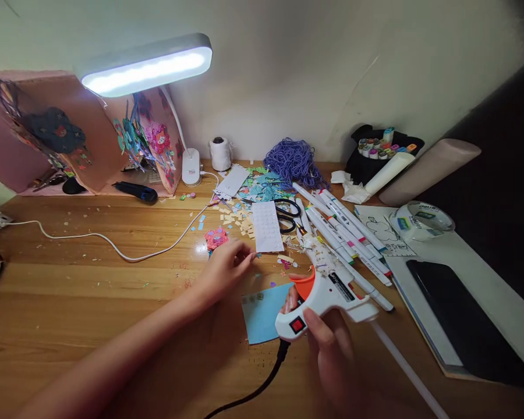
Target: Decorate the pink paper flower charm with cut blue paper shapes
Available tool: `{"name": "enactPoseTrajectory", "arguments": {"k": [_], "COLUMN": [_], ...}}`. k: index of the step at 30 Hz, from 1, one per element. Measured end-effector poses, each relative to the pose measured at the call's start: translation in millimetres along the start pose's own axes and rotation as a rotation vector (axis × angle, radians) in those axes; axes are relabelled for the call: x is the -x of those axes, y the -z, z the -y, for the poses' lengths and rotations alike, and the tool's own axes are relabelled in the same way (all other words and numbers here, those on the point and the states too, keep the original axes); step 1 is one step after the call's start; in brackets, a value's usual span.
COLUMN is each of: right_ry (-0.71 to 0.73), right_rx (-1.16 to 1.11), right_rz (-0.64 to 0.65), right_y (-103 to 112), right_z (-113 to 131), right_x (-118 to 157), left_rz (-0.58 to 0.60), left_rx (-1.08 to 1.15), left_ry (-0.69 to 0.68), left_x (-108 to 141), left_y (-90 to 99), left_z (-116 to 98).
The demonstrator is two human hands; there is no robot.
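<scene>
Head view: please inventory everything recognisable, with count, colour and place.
Desk: 1, brown, throughout
Lamp: 1, white, upper left
Box: 1, pink, left
Ornaments: several, multicoloured, left
Cutter: 1, dark, left
Spool: 1, white, back centre
Yarn: 1 heap, purple, back
Paper scraps: many, multicoloured, centre
Sheets: 2, white, centre
Flower: 1, pink, centre
Scissors: 1, black, centre
Loose markers: several, white, right
Marker holder: 1, black, back right
Rolls: 2, pale, back right
Tape: 1, clear, right
Drawing: 1, monochrome, right
Flat object: 1, black, lower right
Card: 1, blue, lower centre
Cables: 2+, white and black, left and bottom
Glue gun: 1, white and orange, lower centre
Left hand: 1, bare, by flower
Right hand: 1, bare, holding glue gun
</scene>
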State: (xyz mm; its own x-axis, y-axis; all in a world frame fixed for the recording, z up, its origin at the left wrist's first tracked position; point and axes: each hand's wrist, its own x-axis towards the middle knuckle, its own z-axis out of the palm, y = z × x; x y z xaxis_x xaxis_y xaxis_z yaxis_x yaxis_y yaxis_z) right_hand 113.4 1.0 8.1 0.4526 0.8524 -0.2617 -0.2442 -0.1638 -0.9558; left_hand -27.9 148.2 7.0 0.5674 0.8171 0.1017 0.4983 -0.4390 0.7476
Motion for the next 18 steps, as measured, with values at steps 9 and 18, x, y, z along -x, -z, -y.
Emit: {"name": "enactPoseTrajectory", "arguments": {"k": [9,18], "right_ry": [-0.021,-0.043], "right_rx": [0.208,0.221], "right_rz": [0.283,0.158], "right_y": [-6,-20], "right_z": [9,7], "right_x": [-6,-22], "left_rz": [-0.203,-0.05], "left_rx": [0.334,0.259], "left_ry": [0.276,0.22], "left_x": [25,53], "left_y": [19.0,7.5], "left_z": [-1,-19]}}
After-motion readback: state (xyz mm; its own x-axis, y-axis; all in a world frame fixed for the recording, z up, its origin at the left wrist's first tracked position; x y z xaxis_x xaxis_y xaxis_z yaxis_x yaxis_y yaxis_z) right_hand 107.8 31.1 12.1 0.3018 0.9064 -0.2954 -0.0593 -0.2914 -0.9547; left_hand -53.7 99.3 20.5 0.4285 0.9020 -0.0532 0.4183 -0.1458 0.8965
